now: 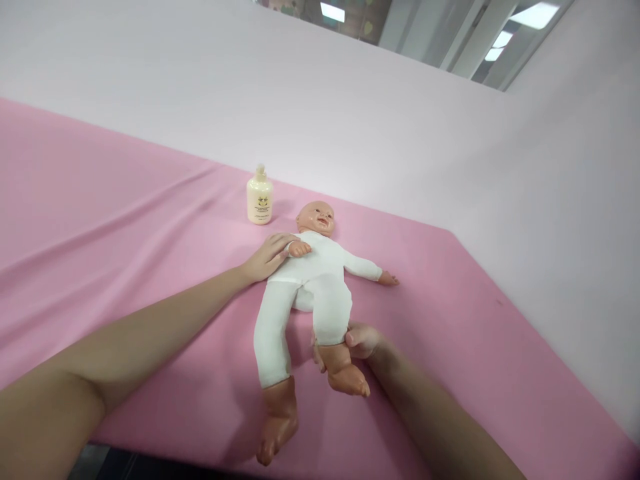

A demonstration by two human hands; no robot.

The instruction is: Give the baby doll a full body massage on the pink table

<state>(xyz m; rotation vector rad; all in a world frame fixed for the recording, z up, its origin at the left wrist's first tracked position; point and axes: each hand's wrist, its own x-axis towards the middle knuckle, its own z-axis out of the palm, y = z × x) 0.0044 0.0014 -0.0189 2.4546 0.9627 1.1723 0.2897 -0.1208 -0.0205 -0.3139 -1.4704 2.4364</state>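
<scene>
A baby doll [320, 261] with a white cloth body lies face up, its head pointing away from me. My left hand [273, 257] is closed over the doll's arm on the left side of its chest, so most of that arm is covered. Under the leg on the right, my right hand [363, 340] wraps around the lower part just above the bare foot, and this leg is lifted and bent. The doll's other leg [273, 333] stretches toward me, and its other arm [363, 267] lies out to the right.
A cream pump bottle [260, 198] stands upright beyond my left hand, left of the doll's head. Pink cloth [165, 207] with folds on the left covers the table. Behind it rises a white wall [400, 140] with a window opening [425, 33] at the top.
</scene>
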